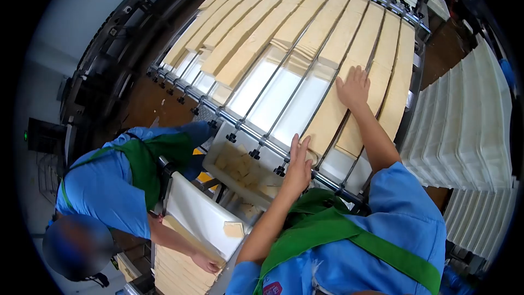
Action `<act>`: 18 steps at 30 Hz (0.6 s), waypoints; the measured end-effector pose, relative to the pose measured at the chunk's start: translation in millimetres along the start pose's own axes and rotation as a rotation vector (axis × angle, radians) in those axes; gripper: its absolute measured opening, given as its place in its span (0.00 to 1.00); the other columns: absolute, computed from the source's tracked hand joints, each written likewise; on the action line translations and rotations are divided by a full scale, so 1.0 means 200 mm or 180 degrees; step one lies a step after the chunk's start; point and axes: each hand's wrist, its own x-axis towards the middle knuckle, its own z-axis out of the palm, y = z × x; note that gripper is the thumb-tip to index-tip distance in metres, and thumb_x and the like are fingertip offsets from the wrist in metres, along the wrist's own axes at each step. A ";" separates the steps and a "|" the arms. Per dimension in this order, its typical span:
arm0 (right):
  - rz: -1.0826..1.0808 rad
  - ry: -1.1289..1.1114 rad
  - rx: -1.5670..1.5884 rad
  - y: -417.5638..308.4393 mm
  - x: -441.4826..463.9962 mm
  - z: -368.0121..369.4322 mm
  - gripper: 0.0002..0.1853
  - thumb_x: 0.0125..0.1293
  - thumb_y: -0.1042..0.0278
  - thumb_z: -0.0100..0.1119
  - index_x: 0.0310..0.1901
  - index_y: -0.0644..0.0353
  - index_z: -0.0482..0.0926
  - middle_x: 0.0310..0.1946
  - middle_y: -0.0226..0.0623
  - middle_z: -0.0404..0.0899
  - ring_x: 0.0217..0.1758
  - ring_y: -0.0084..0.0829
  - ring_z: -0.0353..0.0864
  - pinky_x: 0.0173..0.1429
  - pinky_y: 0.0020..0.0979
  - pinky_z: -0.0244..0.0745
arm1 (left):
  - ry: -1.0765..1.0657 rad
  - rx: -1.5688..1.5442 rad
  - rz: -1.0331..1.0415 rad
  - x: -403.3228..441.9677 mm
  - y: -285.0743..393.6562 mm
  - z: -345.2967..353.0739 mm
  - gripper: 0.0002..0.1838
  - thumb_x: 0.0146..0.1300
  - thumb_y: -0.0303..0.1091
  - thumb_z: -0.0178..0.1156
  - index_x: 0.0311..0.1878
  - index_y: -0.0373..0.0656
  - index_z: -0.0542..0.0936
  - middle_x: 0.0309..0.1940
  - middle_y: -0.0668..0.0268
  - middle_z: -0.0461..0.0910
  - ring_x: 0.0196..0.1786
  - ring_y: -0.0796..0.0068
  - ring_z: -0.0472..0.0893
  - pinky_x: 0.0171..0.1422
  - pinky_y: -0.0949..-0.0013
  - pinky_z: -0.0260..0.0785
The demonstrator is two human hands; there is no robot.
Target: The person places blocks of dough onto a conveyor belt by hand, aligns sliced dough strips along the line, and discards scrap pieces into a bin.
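In the head view, our right hand (353, 90) lies flat with its fingers spread on the long rows of cream-coloured sheets, gripping nothing. Our left hand (297, 166) has its fingers nearly straight and is closed around nothing we can see; it is beside the near end of a cream-coloured row (326, 129). Whether its fingertips touch that end we cannot tell, as the hand hides the spot. The row lies on the slatted rack, between steel rods (284, 108) that run lengthwise.

To handle the rows well, we would judge it best to keep the right palm level and press lightly over a broad area, since the sheets look brittle. Any nudge with the left hand should run parallel to the rods, so the edges stay square and do not catch on them.

Just beyond the clamp knobs (255, 154), a pale bin (222, 177) holds a loose heap of broken pieces (234, 166). Towards the co-worker, a white tray (190, 201) carries a small square piece (233, 229), and the co-worker's hand (206, 264) rests by a set of sheets (177, 273). On our right, ribbed white trays (464, 125) stand nested in a tall stack.
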 end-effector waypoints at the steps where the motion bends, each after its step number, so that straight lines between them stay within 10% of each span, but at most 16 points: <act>1: 0.0080 -0.0251 0.0132 0.00 -0.01 0.01 0.36 0.67 0.48 0.45 0.70 0.66 0.56 0.73 0.50 0.51 0.77 0.51 0.44 0.76 0.54 0.36 | 0.0148 0.0130 0.0172 -0.03 -0.02 0.00 0.31 0.62 0.18 0.49 0.70 0.44 0.60 0.73 0.43 0.46 0.70 0.39 0.60 0.66 0.59 0.63; 8: -0.0498 -0.0535 0.0121 -0.28 -0.16 -0.16 0.36 0.68 0.43 0.47 0.70 0.58 0.59 0.73 0.49 0.52 0.77 0.52 0.45 0.74 0.57 0.41 | 0.1719 0.0229 -0.0182 -0.46 -0.12 -0.26 0.31 0.61 0.19 0.51 0.69 0.41 0.61 0.71 0.45 0.49 0.68 0.44 0.62 0.71 0.57 0.57; 14: -0.2722 -0.0424 0.1870 -0.83 -0.81 -0.21 0.26 0.66 0.56 0.54 0.62 0.59 0.68 0.66 0.48 0.64 0.71 0.52 0.56 0.70 0.54 0.50 | 0.3169 0.0100 -0.0542 -1.08 -0.36 -0.40 0.23 0.63 0.23 0.55 0.62 0.39 0.67 0.59 0.52 0.64 0.52 0.62 0.75 0.56 0.65 0.70; 18: -0.4467 -0.1738 0.2932 -1.19 -1.41 -0.53 0.16 0.56 0.73 0.58 0.48 0.62 0.77 0.53 0.45 0.75 0.62 0.48 0.69 0.66 0.44 0.60 | 0.4542 0.0403 -0.1404 -1.56 -0.49 -0.47 0.21 0.61 0.25 0.57 0.59 0.35 0.68 0.55 0.51 0.67 0.55 0.57 0.72 0.58 0.60 0.66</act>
